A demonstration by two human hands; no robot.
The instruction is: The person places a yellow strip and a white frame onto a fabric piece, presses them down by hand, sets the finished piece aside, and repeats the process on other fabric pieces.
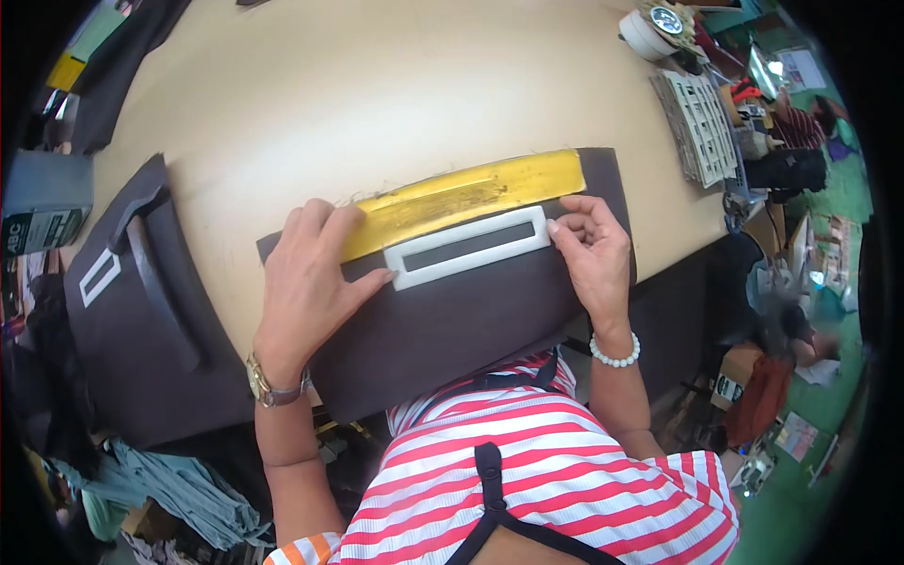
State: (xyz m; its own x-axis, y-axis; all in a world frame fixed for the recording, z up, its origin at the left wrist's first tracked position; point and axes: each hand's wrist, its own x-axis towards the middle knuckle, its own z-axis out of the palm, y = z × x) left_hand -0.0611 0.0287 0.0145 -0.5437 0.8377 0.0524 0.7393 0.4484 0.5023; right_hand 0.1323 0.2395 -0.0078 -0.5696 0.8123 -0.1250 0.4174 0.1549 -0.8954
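One open left hand (pixel 309 273) and a half-curled right hand (pixel 601 256), grip unclear, touch the white frame (pixel 471 261) between; uneven pressure could skew it.

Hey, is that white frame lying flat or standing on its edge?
Flat. The white frame lies on the dark fabric, its broad face and slot showing, the left hand and right hand at its ends.
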